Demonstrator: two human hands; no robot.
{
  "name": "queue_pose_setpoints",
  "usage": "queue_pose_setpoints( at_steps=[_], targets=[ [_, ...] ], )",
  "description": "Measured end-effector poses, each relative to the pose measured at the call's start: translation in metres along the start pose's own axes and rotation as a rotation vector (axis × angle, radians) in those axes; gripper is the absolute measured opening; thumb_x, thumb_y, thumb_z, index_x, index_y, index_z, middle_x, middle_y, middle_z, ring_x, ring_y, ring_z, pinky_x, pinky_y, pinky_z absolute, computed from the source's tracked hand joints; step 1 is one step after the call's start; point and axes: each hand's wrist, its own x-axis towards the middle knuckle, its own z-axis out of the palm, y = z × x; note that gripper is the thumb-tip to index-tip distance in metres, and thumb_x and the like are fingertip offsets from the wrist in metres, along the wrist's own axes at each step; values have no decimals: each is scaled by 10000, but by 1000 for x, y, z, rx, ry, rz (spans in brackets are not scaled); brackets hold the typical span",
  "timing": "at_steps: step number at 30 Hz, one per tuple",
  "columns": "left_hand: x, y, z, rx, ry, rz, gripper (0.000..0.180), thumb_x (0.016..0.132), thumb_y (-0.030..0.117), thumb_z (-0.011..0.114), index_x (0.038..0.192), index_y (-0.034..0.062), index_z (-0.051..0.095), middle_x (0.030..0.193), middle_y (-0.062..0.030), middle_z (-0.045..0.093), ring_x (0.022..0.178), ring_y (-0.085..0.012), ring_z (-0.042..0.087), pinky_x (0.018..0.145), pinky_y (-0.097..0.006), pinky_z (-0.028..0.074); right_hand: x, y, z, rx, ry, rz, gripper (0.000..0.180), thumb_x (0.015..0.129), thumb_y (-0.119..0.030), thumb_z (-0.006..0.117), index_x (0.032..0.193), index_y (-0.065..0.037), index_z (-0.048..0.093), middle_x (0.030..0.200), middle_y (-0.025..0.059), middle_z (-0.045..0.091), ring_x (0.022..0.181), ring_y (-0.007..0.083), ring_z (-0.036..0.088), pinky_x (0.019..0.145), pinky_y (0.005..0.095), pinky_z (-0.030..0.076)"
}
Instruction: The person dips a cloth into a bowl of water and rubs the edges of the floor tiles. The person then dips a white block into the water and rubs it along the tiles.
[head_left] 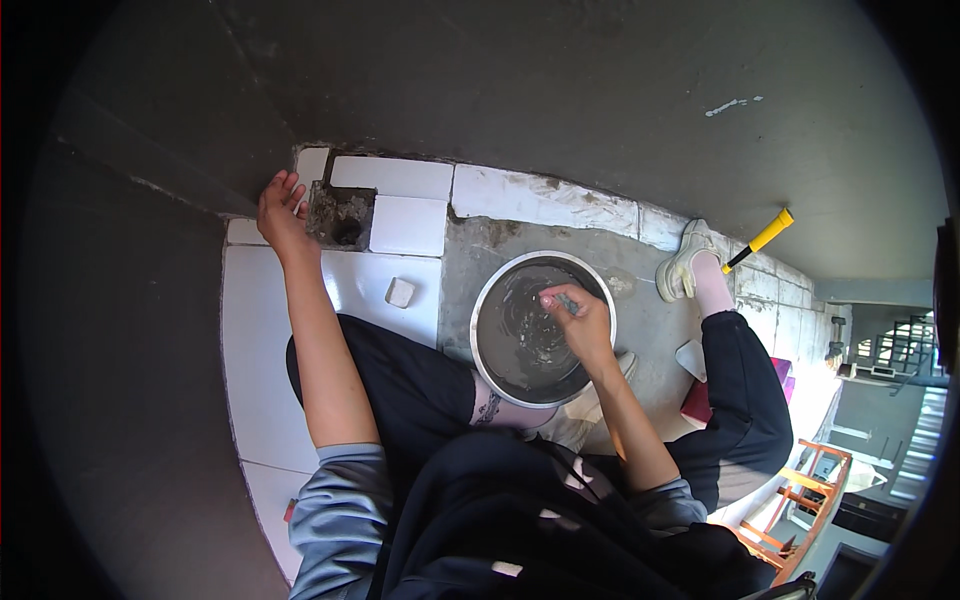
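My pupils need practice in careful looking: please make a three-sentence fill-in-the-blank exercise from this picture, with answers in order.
The bare hand above the round, silver metal bowl of grey liquid is the person's ____ one.
The other bare hand is beside a rough, dark hole among glossy rectangular tiles coloured ____.
The slim tool handle beside the pale shoe is black and ____.

Missing words: right; white; yellow.

The person's right hand (580,314) is over a round metal basin (476,333) of murky grey liquid (512,325), fingers bent inward. The left hand (284,212), fingers loosely extended, is beside a rough square hole (347,226) among white tiles (265,335). A small whitish block (400,292) lies on them. A yellow-and-black tool handle (768,236) slants beside a pale shoe (675,274).
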Motion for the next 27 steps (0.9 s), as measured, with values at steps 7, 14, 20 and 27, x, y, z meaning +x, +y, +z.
queue_pose_setpoints(
  at_steps=[7,14,20,27],
  targets=[
    [1,0,-1,-7,-2,-1,320,901,285,556,1137,76,614,1065,-30,655,929,-139,573,764,-267,398,-4,-13,-4,-55,134,-27,252,920,-246,651,852,-6,687,700,133,668,607,241,635,587,339,479],
    [-1,1,0,-14,-2,-1,321,896,285,563,1134,76,614,1067,-31,654,927,-138,572,763,-267,398,-5,-5,-1,-134,215,-99,324,946,-241,605,730,1,606,648,164,618,569,307,610,537,377,452],
    [1,-1,-1,-10,-2,6,328,898,287,556,1140,72,613,1066,-33,654,929,-137,572,766,-269,398,-6,15,8,-259,247,-166,276,926,-209,613,747,1,607,659,197,596,598,376,597,554,421,453],
    [1,-1,-1,-5,3,9,329,903,287,549,1141,69,614,1065,-33,654,925,-138,575,765,-269,396,-8,25,21,-320,192,-369,125,877,-97,633,984,-40,661,912,169,606,803,371,610,721,443,496]
  ],
)
